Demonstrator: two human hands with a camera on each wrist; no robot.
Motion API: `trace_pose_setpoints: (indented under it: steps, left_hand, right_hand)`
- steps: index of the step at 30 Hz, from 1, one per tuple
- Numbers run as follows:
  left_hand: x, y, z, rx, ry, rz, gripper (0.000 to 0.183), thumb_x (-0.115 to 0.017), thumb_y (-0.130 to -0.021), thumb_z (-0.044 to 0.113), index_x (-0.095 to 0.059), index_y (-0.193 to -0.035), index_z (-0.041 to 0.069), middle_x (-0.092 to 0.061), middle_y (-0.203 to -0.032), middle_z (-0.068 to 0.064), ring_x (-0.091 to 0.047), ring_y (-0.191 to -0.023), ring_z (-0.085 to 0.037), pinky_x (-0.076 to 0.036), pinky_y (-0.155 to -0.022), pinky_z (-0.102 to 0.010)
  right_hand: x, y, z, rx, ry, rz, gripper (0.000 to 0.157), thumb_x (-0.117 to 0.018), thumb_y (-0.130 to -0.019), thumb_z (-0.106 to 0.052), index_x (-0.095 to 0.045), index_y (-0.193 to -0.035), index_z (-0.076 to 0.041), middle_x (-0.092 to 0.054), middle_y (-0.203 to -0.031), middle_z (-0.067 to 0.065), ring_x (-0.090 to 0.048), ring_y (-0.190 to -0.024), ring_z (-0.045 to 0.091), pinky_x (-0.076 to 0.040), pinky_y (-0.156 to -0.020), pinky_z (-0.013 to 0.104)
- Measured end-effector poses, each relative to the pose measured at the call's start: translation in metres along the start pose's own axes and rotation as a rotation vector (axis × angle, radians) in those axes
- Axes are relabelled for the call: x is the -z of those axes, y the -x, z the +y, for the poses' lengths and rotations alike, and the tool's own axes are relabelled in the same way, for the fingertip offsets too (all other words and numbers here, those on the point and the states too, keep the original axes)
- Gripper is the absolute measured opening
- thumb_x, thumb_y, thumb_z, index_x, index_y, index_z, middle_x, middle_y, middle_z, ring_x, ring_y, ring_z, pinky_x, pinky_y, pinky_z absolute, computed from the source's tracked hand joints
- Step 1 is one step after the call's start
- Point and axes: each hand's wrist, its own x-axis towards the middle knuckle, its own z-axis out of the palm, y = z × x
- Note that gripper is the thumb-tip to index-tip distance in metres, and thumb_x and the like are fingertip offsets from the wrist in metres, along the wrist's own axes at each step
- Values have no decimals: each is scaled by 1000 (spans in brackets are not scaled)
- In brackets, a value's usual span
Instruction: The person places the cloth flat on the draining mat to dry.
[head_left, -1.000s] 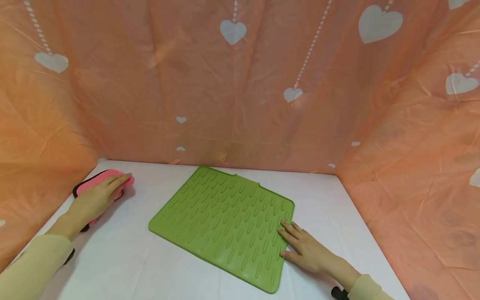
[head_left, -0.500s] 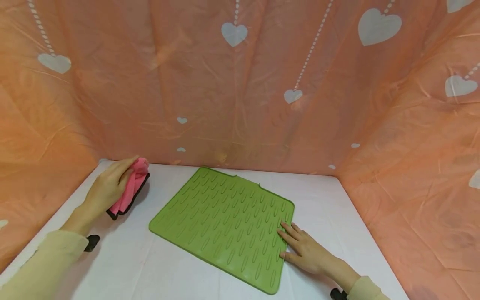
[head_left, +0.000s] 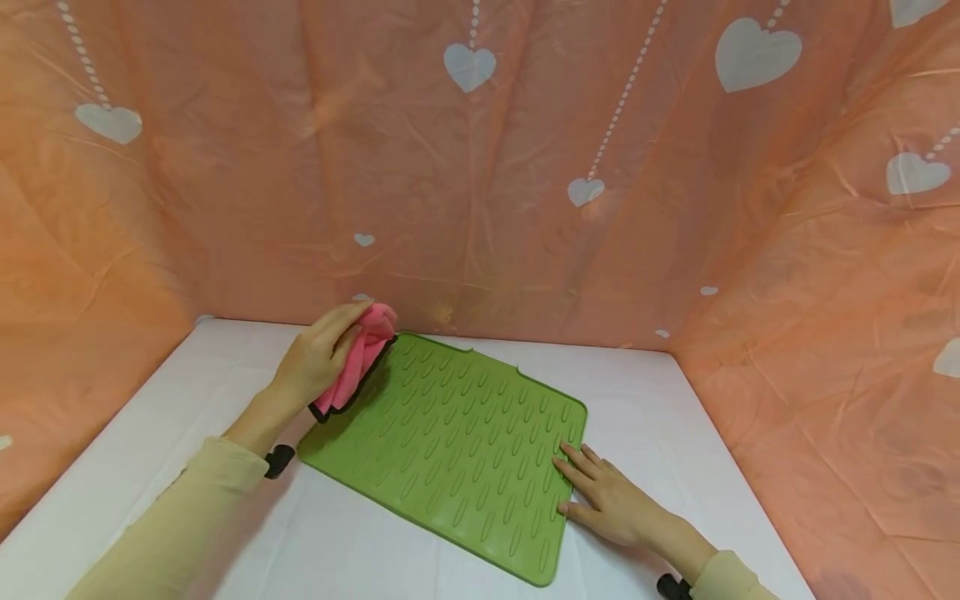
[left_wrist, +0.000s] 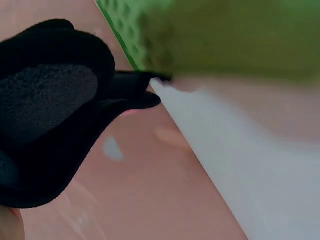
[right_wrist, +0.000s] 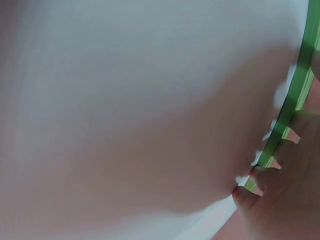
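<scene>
Mat (head_left: pixel 457 450) in downward head, close wrist views

The pink cloth (head_left: pixel 363 354) has moved to the mat (head_left: pixel 465 442).

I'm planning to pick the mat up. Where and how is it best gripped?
Perhaps pinch the mat by its near corner, coming from the near side: it lies flat and thin, nothing covers that rounded corner, and the right hand rests farther up the right edge.
</scene>
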Motion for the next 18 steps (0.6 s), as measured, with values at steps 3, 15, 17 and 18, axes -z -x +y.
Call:
trace_pose_setpoints:
  steps: [3, 15, 17, 18]
  left_hand:
    - [-23, -7, 15, -41, 41, -33, 48, -69, -93, -10, -63, -138, 3, -67, -129, -20, -67, -114, -42, -56, -89, -54]
    - [-84, -9, 65, -116, 47, -469, 41, -66, -103, 11, -61, -143, 12, -65, -134, -10, -72, -108, -32, -60, -87, -44]
    - [-91, -7, 67, -165, 23, -497, 40, -67, -102, 13, -63, -142, 11, -67, -132, -10, -73, -104, -29, -60, -86, -40]
    - [-93, -7, 67, -182, 16, -520, 39, -66, -103, 13, -64, -142, 10, -67, -131, -11, -73, -102, -28, -60, -86, -39]
  right_hand:
    - [0, 1, 0, 2, 6, 9, 65, -60, -104, -44, -49, -153, -2, -37, -163, 21, -32, -146, 55, -35, -110, 70]
    - [1, -1, -1, -34, -7, -42, 68, -55, -106, -46, -44, -156, -2, -32, -166, 21, -27, -149, 54, -31, -112, 71]
    - [2, -1, -1, -34, -10, -51, 68, -55, -106, -46, -44, -156, -1, -31, -166, 21, -27, -149, 54, -31, -112, 72]
    - [2, -1, -1, -34, -12, -55, 68, -54, -107, -46, -43, -156, -1, -31, -166, 22, -26, -149, 54, -30, -112, 72]
